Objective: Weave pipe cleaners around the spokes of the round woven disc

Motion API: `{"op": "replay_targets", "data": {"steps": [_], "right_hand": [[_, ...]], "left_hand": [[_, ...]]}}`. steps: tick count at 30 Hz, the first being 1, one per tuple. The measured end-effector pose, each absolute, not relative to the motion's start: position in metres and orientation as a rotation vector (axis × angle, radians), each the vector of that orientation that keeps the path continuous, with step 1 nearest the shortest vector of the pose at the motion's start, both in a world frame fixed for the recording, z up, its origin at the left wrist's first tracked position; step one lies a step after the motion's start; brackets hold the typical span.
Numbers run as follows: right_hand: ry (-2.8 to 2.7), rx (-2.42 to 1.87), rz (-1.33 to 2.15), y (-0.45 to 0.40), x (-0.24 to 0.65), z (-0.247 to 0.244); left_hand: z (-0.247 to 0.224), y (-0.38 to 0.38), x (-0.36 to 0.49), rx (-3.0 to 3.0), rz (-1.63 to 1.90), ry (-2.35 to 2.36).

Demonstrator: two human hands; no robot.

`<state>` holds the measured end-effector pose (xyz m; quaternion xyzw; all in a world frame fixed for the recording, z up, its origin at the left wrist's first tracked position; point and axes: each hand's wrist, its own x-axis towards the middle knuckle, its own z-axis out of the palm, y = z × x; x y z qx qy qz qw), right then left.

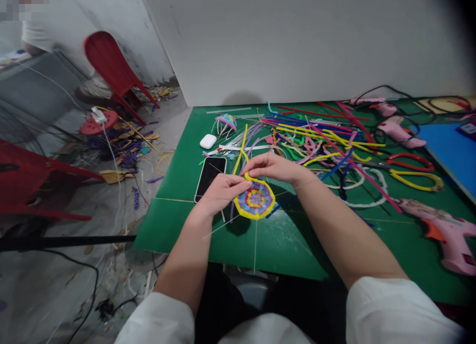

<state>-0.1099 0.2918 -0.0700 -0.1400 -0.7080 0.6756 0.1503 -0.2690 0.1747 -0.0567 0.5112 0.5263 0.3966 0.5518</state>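
A round woven disc of pipe cleaners (pixel 256 200) is held up over the green table, ringed in purple, red and blue with a yellow rim. Thin wire spokes stick out from it. My left hand (pixel 223 190) is closed on its left edge, thumb lying over the rim. At the top edge, my right hand (pixel 273 166) pinches a yellow pipe cleaner (pixel 247 176) that follows the rim; its fingertips are partly hidden. One loose stretch of yellow rises behind the hands. Beneath my left hand lies a phone (pixel 210 178), partly covered.
Pipe cleaners (pixel 323 141) are heaped behind and right of my hands. Scissors (pixel 414 173) and pink glue guns (pixel 446 230) lie at the right. A white earbud case (pixel 208 141) and a small umbrella-shaped piece (pixel 226 122) stand back left. Red chairs (pixel 111 61) and floor scraps are left.
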Motion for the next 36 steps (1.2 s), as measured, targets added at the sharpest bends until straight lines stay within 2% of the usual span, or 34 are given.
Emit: {"op": "replay_targets", "data": {"steps": [6, 12, 25, 32, 36], "right_hand": [[-2.028, -0.401, 1.805, 0.281, -0.113, -0.055], [-2.294, -0.477, 1.378, 0.266, -0.103, -0.019], [-2.532, -0.686, 0.616, 0.261, -0.089, -0.002], [-2.588, -0.611, 0.495, 0.264, -0.083, -0.003], [-2.62, -0.533, 0.598, 0.266, -0.079, 0.0]], "left_hand": [[-0.051, 0.168, -0.265, 1.526, 1.052, 1.342], [-0.038, 0.159, -0.263, 1.802, 1.184, 1.448], [-0.036, 0.162, -0.259, 1.601, 1.247, 1.555], [-0.039, 0.164, -0.264, 1.627, 1.132, 1.54], [-0.041, 0.165, -0.263, 1.566, 1.163, 1.481]]}}
